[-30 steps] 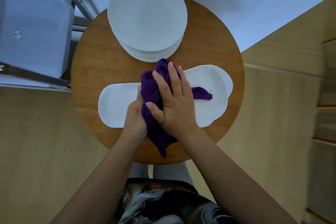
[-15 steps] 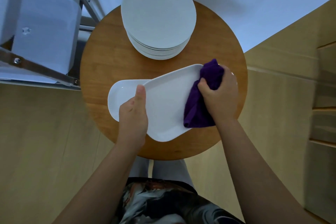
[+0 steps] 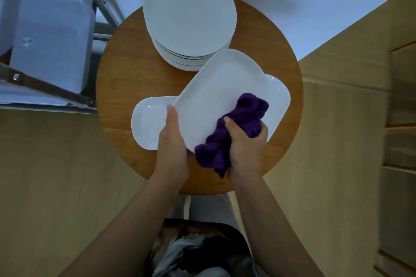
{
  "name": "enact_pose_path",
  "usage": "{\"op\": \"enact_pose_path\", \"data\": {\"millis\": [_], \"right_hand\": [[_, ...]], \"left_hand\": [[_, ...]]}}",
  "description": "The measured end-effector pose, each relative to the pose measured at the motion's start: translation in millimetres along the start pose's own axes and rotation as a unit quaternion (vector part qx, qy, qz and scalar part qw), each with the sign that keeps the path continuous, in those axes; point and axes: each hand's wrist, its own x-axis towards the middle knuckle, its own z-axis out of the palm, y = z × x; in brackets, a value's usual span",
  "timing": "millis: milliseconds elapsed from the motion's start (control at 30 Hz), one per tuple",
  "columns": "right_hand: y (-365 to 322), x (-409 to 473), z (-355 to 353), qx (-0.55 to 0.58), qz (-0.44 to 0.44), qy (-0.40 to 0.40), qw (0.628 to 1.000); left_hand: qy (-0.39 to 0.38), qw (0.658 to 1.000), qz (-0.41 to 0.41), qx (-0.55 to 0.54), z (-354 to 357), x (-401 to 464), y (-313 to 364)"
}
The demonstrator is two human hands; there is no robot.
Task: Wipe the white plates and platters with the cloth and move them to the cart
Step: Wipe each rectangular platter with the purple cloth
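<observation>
White and oblong, the top platter (image 3: 220, 94) tilts above a second platter (image 3: 148, 123) on the round wooden table (image 3: 126, 87). The left hand (image 3: 172, 141) grips its near edge; the right hand (image 3: 246, 144) clutches the purple cloth (image 3: 227, 137) against it. Stacked plates (image 3: 189, 22) sit behind, the cart (image 3: 51, 47) to the left.

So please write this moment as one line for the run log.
step: wiping top platter | left hand: holds platter edge | right hand: grips purple cloth | second platter: on round table
</observation>
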Motion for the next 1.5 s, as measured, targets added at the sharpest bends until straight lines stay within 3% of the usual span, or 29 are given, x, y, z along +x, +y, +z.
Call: {"op": "enact_pose_path", "data": {"millis": [200,367,533,633,700,767,1067,1267,1500], "right_hand": [[-36,17,-27,-0.129,-0.035,-0.184,0.974],[-42,20,-20,-0.171,-0.053,-0.237,0.955],[-36,19,-28,-0.242,-0.057,-0.248,0.937],[-44,21,-40,-0.307,-0.049,-0.307,0.899],[-47,22,-43,-0.351,-0.047,-0.345,0.869],[-47,23,-44,-0.36,-0.047,-0.35,0.863],[-56,25,-52,-0.298,-0.128,-0.262,0.909],[-23,14,-42,-0.08,-0.099,-0.049,0.991],[5,-6,-18,0.153,-0.032,0.104,0.982]], "left_hand": [[-0.143,0.976,-0.031,0.162,-5,20,47],[-0.167,0.981,-0.09,0.043,-3,29,54],[-0.213,0.972,-0.077,0.065,-11,31,61],[-0.189,0.957,-0.077,0.207,-18,35,71],[-0.205,0.907,-0.088,0.357,-19,37,75],[-0.208,0.867,-0.07,0.447,-17,36,73],[-0.127,0.942,0.053,0.307,-13,30,67],[-0.026,0.976,0.105,0.191,-10,23,62],[0.076,0.986,0.112,0.092,2,8,26]]}}
